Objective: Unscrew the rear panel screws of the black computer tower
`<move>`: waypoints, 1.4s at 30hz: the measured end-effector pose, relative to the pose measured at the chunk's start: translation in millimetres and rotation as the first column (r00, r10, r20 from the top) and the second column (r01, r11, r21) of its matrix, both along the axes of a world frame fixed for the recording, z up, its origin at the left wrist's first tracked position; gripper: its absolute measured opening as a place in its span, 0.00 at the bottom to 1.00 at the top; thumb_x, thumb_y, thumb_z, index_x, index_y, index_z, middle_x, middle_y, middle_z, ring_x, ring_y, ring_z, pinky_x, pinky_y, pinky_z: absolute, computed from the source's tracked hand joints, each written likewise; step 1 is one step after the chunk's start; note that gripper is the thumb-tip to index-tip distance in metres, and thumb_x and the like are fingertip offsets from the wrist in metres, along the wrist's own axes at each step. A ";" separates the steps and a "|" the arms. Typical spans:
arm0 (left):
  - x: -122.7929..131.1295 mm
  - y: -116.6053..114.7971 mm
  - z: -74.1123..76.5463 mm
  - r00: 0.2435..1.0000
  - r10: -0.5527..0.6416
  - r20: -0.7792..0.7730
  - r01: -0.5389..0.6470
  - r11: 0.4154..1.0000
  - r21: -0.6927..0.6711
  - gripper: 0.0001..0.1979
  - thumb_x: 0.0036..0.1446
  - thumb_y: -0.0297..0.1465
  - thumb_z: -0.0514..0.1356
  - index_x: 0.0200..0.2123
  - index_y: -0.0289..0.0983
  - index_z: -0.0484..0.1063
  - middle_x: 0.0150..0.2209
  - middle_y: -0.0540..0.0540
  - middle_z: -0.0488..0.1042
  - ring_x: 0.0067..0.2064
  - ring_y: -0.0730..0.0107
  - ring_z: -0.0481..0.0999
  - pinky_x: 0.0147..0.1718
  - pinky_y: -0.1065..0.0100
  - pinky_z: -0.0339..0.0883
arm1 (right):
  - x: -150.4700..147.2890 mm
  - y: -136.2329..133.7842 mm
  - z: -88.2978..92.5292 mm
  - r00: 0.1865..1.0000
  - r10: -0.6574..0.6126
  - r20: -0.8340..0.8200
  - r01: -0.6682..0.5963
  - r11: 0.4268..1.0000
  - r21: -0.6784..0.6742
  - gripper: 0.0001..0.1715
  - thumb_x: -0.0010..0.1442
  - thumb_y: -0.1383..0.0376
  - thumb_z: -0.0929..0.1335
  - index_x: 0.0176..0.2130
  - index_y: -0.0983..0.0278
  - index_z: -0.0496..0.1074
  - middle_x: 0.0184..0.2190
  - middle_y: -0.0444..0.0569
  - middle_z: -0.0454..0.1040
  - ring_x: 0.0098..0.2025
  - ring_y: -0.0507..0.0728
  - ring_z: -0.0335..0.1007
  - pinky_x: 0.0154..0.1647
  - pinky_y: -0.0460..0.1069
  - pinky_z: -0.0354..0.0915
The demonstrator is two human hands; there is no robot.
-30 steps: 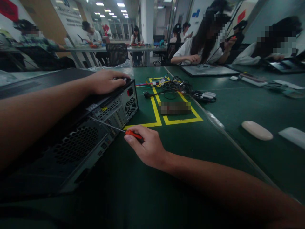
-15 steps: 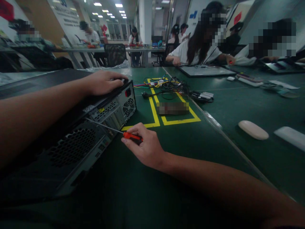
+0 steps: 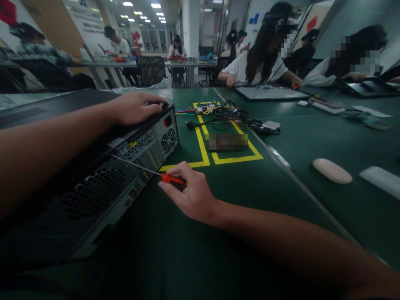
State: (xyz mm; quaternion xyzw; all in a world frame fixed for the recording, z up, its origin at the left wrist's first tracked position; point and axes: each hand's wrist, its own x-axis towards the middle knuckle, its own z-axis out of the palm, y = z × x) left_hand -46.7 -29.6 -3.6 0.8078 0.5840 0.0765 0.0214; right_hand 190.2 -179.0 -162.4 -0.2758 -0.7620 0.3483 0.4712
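Observation:
A black desktop computer case (image 3: 93, 196) lies on the green table at the left, its back panel with vents, slots and a fan grille facing me. My left hand (image 3: 139, 108) rests flat on the top of the case near its far corner, fingers stretched out. In my right hand (image 3: 193, 191) is a screwdriver (image 3: 170, 179) with an orange and black handle, gripped between thumb and fingers. Its long thin shaft points left, and the tip reaches the upper edge of the back panel. Whether the tip sits in a screw I cannot tell.
A tangle of black cables (image 3: 231, 111) and a blurred-out block (image 3: 226, 142) lie near yellow tape lines (image 3: 237, 159). To the right are a pale oval case (image 3: 332, 171) and a white object (image 3: 381, 179). Across the table a co-worker (image 3: 259, 62) handles a flat panel (image 3: 271, 92).
My hands, the screwdriver and the computer case stay almost exactly in place. Across the table, the co-worker's hand at the right of the flat panel has shifted slightly left and down.

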 end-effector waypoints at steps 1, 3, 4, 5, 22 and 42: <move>0.3 -0.2 0.3 1.000 0.001 -0.003 -0.001 1.000 0.006 0.45 0.74 0.52 0.48 0.81 0.35 0.77 0.76 0.34 0.81 0.73 0.32 0.81 0.76 0.41 0.68 | 0.1 -0.2 0.0 1.000 0.001 0.002 -0.001 1.000 0.003 0.10 0.77 0.57 0.77 0.49 0.57 0.76 0.45 0.47 0.88 0.44 0.59 0.87 0.48 0.54 0.80; 0.9 -0.7 1.0 1.000 0.002 -0.011 -0.002 1.000 0.021 0.45 0.73 0.52 0.48 0.81 0.36 0.78 0.77 0.34 0.80 0.75 0.32 0.80 0.77 0.42 0.67 | 0.7 -0.4 0.3 1.000 -0.001 0.013 0.001 1.000 0.000 0.10 0.77 0.57 0.77 0.50 0.57 0.76 0.45 0.47 0.88 0.44 0.59 0.87 0.48 0.55 0.80; 1.2 -1.1 1.4 1.000 0.003 -0.012 -0.003 1.000 0.019 0.45 0.73 0.52 0.48 0.82 0.36 0.78 0.77 0.34 0.80 0.75 0.32 0.79 0.77 0.42 0.67 | 1.0 -0.6 0.6 1.000 -0.003 0.019 0.003 1.000 -0.003 0.10 0.77 0.57 0.77 0.50 0.57 0.76 0.45 0.47 0.88 0.44 0.59 0.87 0.48 0.55 0.80; 1.6 -1.5 1.7 1.000 0.005 -0.013 -0.005 1.000 0.012 0.45 0.74 0.52 0.48 0.82 0.36 0.77 0.77 0.34 0.80 0.75 0.32 0.80 0.77 0.42 0.68 | 1.4 -0.6 1.0 1.000 -0.003 0.024 0.003 1.000 -0.007 0.10 0.77 0.57 0.77 0.50 0.57 0.76 0.45 0.47 0.88 0.44 0.59 0.86 0.48 0.55 0.80; -0.7 -0.4 -0.7 1.000 -0.015 -0.007 0.015 1.000 0.028 0.43 0.75 0.49 0.48 0.81 0.33 0.78 0.76 0.33 0.81 0.74 0.33 0.81 0.77 0.41 0.69 | 0.6 -0.9 0.6 1.000 -0.001 0.021 0.001 0.999 -0.034 0.10 0.76 0.57 0.76 0.51 0.56 0.75 0.47 0.48 0.89 0.47 0.60 0.89 0.51 0.55 0.80; -2.4 2.5 -2.1 1.000 -0.005 -0.011 0.005 1.000 0.016 0.44 0.75 0.51 0.48 0.81 0.37 0.77 0.77 0.35 0.80 0.76 0.32 0.79 0.78 0.40 0.67 | 1.9 -2.0 2.7 0.999 0.003 0.048 0.000 0.998 -0.062 0.12 0.77 0.55 0.77 0.52 0.57 0.75 0.47 0.48 0.89 0.45 0.60 0.87 0.48 0.55 0.79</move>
